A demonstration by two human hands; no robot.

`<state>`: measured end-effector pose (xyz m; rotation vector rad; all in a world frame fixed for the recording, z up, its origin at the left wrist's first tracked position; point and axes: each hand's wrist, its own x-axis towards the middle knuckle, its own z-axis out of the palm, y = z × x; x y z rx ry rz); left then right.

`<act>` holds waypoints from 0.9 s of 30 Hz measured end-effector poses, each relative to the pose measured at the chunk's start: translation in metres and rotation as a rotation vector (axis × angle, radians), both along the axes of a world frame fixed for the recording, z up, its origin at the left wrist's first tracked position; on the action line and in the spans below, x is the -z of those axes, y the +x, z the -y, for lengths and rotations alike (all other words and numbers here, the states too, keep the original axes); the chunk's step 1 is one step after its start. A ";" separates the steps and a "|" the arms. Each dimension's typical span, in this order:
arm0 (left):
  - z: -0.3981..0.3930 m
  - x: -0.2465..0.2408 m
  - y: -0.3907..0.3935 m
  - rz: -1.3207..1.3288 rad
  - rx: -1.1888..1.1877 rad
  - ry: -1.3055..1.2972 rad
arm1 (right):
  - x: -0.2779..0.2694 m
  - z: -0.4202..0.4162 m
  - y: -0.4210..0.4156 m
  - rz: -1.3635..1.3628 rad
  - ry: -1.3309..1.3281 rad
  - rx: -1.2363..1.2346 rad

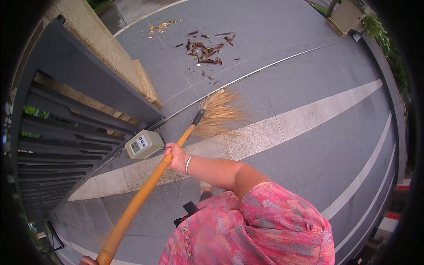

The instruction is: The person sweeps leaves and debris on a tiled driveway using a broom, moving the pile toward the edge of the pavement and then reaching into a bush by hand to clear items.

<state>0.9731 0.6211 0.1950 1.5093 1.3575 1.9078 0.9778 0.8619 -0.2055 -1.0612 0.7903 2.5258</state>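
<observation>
A broom with a long bamboo handle (139, 202) slants from the bottom left up to the middle. My right hand (175, 155), with a silver bangle at its wrist, is closed around the handle a little below the black sleeve (198, 117). Only part of my left hand (88, 260) shows at the bottom edge, against the handle's upper part. The straw bristles (223, 114) fan out to the right over the grey tiles, slightly blurred. Beyond them lies a loose pile of dry brown leaves (205, 53), with a smaller heap of yellowish debris (162, 26) farther back.
A dark slatted gate (76, 126) stands at the left beside a stone pillar (109, 43). At its foot is a beige gate-motor box (145, 144) with a display. A metal floor track (261, 67) crosses the tiles between bristles and leaves. Plants (387, 49) line the right wall.
</observation>
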 end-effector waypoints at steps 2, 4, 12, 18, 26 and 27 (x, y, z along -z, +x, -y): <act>0.016 0.017 0.013 -0.124 0.003 0.076 | -0.017 -0.024 -0.012 -0.061 0.111 -0.006; 0.037 0.020 0.011 0.004 -0.231 0.183 | -0.057 -0.040 -0.010 -0.101 0.140 0.046; 0.116 0.047 -0.044 0.414 -0.720 0.471 | -0.132 -0.028 -0.032 -0.157 0.297 -0.014; 0.150 0.123 -0.087 0.736 -0.881 0.382 | -0.084 -0.001 0.001 0.139 0.220 -0.147; 0.123 0.255 -0.121 1.005 -0.743 -0.161 | 0.018 0.013 0.153 0.502 0.101 -0.098; 0.104 0.267 -0.120 1.012 -0.734 -0.231 | 0.025 0.013 0.177 0.522 0.102 -0.061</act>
